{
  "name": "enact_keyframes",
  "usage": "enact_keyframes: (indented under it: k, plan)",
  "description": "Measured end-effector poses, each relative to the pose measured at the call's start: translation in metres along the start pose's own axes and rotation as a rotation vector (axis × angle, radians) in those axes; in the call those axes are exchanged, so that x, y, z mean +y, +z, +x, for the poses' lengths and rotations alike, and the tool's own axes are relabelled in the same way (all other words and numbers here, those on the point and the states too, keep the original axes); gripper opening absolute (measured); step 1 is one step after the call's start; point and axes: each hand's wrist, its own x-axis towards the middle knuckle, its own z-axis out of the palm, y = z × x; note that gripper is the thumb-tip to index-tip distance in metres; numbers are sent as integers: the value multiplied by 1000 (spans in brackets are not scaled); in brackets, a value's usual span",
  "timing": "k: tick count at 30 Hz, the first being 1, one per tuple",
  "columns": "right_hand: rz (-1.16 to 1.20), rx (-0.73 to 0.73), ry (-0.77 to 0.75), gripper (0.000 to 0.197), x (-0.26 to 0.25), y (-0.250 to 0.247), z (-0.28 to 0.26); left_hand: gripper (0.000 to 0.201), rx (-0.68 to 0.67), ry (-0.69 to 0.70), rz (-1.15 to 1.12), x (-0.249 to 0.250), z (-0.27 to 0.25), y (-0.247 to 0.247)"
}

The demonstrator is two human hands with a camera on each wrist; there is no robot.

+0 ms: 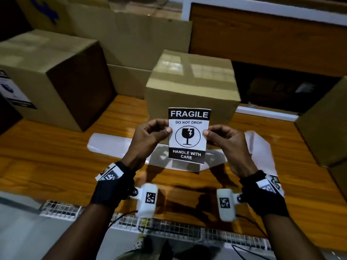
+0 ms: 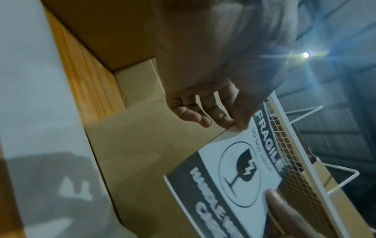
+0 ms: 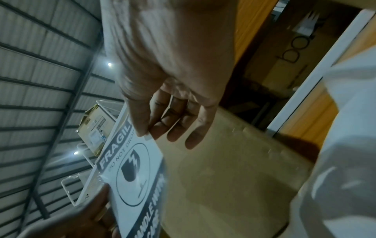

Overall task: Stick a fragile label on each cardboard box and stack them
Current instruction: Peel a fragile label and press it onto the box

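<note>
A white and black fragile label [image 1: 188,136] is held upright above the wooden table [image 1: 47,166], just in front of a taped cardboard box [image 1: 191,85]. My left hand [image 1: 165,131] pinches its left edge between thumb and fingers; my right hand [image 1: 207,132] pinches its right edge. In the left wrist view, the label [image 2: 234,169] hangs before the box face [image 2: 142,145], with my left hand [image 2: 238,125] on its edge. In the right wrist view, my right hand [image 3: 146,132] pinches the label [image 3: 138,169] in front of the box [image 3: 223,169].
A larger box [image 1: 52,72] with a label on its side [image 1: 13,91] stands at the left. Another box [image 1: 326,124] sits at the right edge. White backing sheets [image 1: 112,145] lie on the table under my hands. A white wire rack [image 1: 169,228] runs along the near edge.
</note>
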Motion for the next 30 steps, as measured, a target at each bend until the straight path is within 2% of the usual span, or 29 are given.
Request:
enact_keyframes:
  k: [3,7,14,16,19,21,24,30]
  plan:
    - [16,55,23,6,7,33,0,21,35,67,152,-6,6,-33]
    - [37,108,33,8,13,68,-2,23,83,110,191,-5,15,-61]
    - [84,209,10,15,9,96,11,30,3,106,140,7,37,-81]
    - [45,243,-13,17,10,100,15,44,14,110,138,7,44,-83]
    - [15,283,-19,26,14,99,20,79,30,87,79,6,52,-86]
    - [23,311,-15,28,17,99,22,87,47,91,82,4,55,-85]
    - [26,363,-46,21,20,100,24,85,83,114,118,-1,58,-81]
    - [-4,420,-91,15,25,103,31,65,171,196,273,-13,67,-75]
